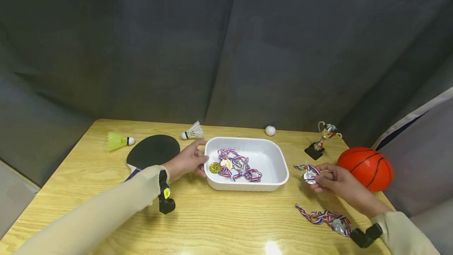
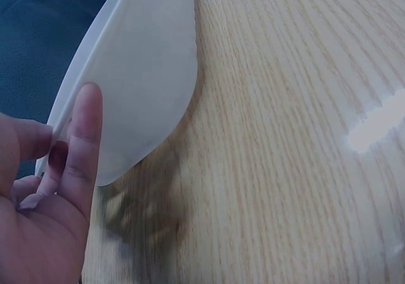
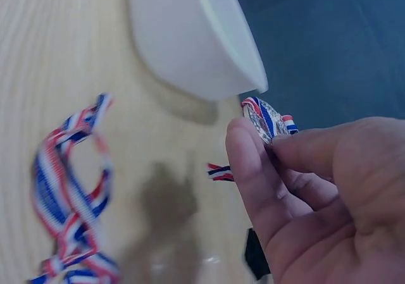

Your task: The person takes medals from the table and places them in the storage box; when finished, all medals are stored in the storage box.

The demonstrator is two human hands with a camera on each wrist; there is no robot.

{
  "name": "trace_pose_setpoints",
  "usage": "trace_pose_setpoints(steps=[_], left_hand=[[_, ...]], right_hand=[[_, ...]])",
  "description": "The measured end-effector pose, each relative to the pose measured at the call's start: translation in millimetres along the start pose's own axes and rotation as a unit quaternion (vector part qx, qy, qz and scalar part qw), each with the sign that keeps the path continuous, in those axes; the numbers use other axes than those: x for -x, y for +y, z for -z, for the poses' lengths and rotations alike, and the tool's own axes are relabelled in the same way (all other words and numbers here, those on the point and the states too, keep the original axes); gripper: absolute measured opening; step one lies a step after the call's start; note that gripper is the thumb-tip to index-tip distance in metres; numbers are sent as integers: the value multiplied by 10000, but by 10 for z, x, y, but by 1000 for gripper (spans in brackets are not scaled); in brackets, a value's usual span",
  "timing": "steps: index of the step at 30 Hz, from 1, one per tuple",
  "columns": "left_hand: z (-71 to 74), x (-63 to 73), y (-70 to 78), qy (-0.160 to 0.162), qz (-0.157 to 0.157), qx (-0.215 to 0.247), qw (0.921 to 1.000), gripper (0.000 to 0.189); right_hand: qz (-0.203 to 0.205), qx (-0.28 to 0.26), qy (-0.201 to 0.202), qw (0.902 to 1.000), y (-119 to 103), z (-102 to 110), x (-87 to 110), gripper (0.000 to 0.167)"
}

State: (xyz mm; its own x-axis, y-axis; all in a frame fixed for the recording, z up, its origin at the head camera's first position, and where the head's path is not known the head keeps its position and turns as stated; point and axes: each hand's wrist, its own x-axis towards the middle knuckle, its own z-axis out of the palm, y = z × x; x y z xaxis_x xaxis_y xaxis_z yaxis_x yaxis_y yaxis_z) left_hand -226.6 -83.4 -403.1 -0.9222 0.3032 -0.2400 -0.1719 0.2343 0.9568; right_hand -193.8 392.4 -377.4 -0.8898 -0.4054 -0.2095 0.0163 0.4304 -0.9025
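Note:
With thumb and fingers, my left hand [image 1: 189,160] grips the left rim of a white plastic tub [image 1: 272,156]. Its index finger [image 2: 83,126] lies along the tub's outer wall in the left wrist view. Inside the tub are gold and silver medals with striped ribbons, among them a gold medal [image 1: 214,167] and a silver medal [image 1: 239,164]. My right hand [image 1: 334,178] pinches another silver medal [image 1: 310,176] between thumb and fingers, above the table to the right of the tub. Its red, white and blue ribbon is bunched around it. Nearer my right wrist, a silver medal [image 1: 340,226] lies on the table with its ribbon [image 3: 60,183].
A small trophy cup [image 1: 320,141] and an orange basketball [image 1: 366,168] stand at the right. Along the back are a white ball [image 1: 270,130] and a white shuttlecock [image 1: 193,131]. A yellow shuttlecock [image 1: 120,141] and a black table tennis paddle [image 1: 153,150] lie at the left.

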Motion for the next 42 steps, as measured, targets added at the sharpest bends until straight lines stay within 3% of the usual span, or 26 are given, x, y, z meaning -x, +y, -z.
trace_pose_setpoints(steps=[8,18,23,33,42], left_hand=[[9,-29,0,16,-14,0,10000,62],[5,-55,-35,70,-48,119,9999,61],[0,-55,-24,19,-90,120,9999,61],[-8,-29,-21,-16,-103,162,9998,62],[-4,-15,-11,-11,-110,122,9999,61]], right_hand=[[244,142,356,9990,-415,22,-104,46],[462,84,495,9977,-826,-227,-464,44],[395,323,313,9982,-855,-358,-728,43],[-218,302,-245,9990,-763,-701,-1161,37],[-357,786,-244,9960,-619,-918,-1396,27]])
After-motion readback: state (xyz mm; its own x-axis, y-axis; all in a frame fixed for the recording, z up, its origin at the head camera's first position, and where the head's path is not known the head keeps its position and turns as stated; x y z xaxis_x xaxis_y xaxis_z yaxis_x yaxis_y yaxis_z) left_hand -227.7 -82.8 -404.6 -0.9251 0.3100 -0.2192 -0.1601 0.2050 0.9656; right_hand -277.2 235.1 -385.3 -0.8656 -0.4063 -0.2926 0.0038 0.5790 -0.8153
